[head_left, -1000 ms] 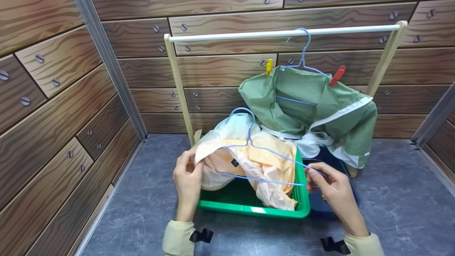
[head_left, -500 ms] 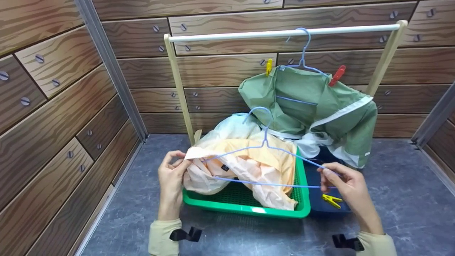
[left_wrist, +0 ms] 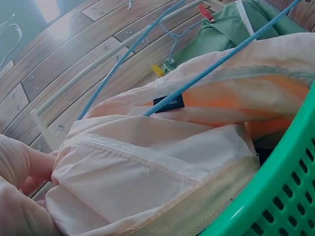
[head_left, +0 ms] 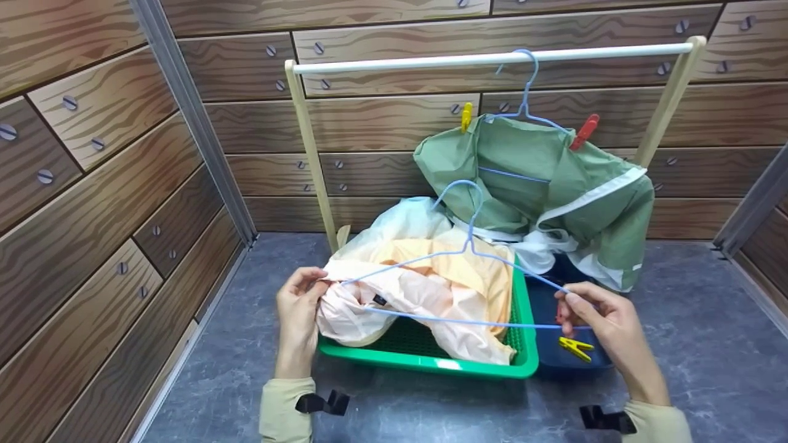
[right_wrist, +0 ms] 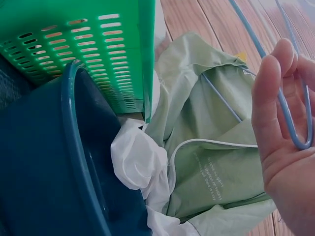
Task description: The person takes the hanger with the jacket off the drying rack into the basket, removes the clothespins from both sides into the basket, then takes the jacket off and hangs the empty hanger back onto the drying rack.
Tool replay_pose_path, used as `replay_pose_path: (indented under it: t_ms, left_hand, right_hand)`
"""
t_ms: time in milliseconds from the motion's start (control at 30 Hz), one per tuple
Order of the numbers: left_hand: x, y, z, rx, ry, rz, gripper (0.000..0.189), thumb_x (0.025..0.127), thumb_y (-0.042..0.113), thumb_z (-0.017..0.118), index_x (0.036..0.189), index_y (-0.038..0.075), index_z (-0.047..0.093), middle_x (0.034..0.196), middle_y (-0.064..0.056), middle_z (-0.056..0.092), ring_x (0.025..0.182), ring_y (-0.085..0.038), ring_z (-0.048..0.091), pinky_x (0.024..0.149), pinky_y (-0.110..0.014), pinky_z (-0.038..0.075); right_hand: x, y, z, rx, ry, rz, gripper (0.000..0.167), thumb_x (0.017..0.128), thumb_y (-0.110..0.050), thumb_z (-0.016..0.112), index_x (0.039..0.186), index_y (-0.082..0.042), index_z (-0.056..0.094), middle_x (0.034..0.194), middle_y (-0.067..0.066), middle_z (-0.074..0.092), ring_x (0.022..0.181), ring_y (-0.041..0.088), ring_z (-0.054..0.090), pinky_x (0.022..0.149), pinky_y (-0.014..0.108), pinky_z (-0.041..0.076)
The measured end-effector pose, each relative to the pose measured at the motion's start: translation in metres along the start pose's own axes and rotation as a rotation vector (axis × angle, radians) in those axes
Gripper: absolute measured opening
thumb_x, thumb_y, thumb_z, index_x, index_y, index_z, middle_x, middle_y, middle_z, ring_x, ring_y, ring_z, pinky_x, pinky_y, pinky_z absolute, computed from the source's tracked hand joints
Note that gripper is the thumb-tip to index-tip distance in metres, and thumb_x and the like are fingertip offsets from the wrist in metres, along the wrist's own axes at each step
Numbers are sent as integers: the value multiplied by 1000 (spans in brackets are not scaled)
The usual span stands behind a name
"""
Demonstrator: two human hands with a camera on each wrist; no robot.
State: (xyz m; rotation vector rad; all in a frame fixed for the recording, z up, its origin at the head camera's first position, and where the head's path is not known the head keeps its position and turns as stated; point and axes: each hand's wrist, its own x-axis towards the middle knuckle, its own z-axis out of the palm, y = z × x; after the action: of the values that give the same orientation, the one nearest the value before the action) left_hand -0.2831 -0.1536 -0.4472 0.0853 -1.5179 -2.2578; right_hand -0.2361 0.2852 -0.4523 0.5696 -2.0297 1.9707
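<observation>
- I have the left hand (head_left: 298, 315) at the collar side of the pale peach garment (head_left: 425, 286), thumb and fingers pinching a fold of its fabric.
- My right hand (head_left: 615, 326) has its thumb and fingers pinching the right end of a blue hanger (head_left: 470, 246), whose hook points up.
- The hanger's left end goes out of sight behind the garment's fabric beside the left hand; I cannot tell how deep it sits.
- The garment lies bunched in the green basket (head_left: 425, 361), lifted at its left side, with a black label (left_wrist: 177, 104) showing inside it.
- Just right of the basket I see a dark blue bin (head_left: 572, 371) holding a yellow clothespin (head_left: 576, 349); something red is partly hidden by the right hand.
- Behind, a green jacket (head_left: 517, 147) hangs from the rack's white rail (head_left: 400, 63) on another hanger (head_left: 524, 106), with a yellow peg (head_left: 466, 117) and a red peg (head_left: 585, 132) clipped on.
- Basket and bin stand on the grey tabletop (head_left: 234, 369).
</observation>
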Motion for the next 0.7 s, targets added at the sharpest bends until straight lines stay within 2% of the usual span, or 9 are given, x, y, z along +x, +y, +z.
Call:
replay_pose_path:
  t_ms: [67,167,267,333,433,467,533,600,700]
  left_hand:
    - [-1,-1,1,69,8,36,20,79,-23,56,87,-10,68,89,-14,65,85,-21,61,72,-25,50]
    - [-3,-1,1,245,4,160,22,79,-21,56,86,-8,73,90,-15,69,91,-21,63,78,-25,48]
    - [-6,2,2,512,17,362,24,79,-16,62,85,1,78,93,-8,73,94,-19,65,81,-24,47]
    - [-8,4,1,666,24,504,23,79,-13,67,86,6,79,95,-2,74,90,-18,65,77,-26,47]
    - [-9,7,0,765,6,654,23,77,-10,73,88,8,80,95,0,74,85,-17,65,73,-25,46]
    - [-9,6,0,758,-29,679,23,76,-11,73,89,7,80,93,0,74,82,-17,64,71,-24,46]
    - [-9,5,1,716,-131,677,23,76,-12,74,89,6,79,92,-1,73,78,-16,65,68,-21,48]
    - [-9,1,2,689,-246,638,21,77,-12,74,89,5,78,91,-2,72,72,-15,65,63,-20,49]
    - [-9,-6,3,684,-417,534,16,81,-7,75,92,5,77,92,-4,71,67,-13,64,56,-23,52]
  right_hand:
    - [0,-1,-1,-15,9,6,18,100,-1,53,104,14,62,74,22,60,56,24,60,56,34,55]
    - [-1,-1,-1,-25,14,5,18,100,-2,53,105,14,62,74,21,60,56,24,60,56,34,55]
    - [-1,-1,-2,9,22,-9,19,100,1,52,105,17,60,74,20,59,56,24,60,54,34,54]
    - [-2,-2,-3,44,40,-21,19,100,2,51,105,19,59,73,20,59,55,24,60,52,34,53]
    - [-2,-1,-5,82,48,-45,20,101,4,48,106,22,56,74,19,57,55,23,60,51,33,53]
    - [-2,-1,-5,97,55,-51,20,101,4,48,106,22,56,74,19,57,55,24,59,50,33,52]
    - [-1,-2,-6,102,53,-58,21,101,3,48,106,23,55,74,19,57,55,23,59,51,32,53]
    - [-1,-2,-6,91,51,-55,22,102,2,48,106,21,56,75,17,57,56,22,60,52,32,53]
    - [-2,-3,-5,71,56,-32,24,102,-2,49,107,21,55,75,16,58,57,22,60,53,32,54]
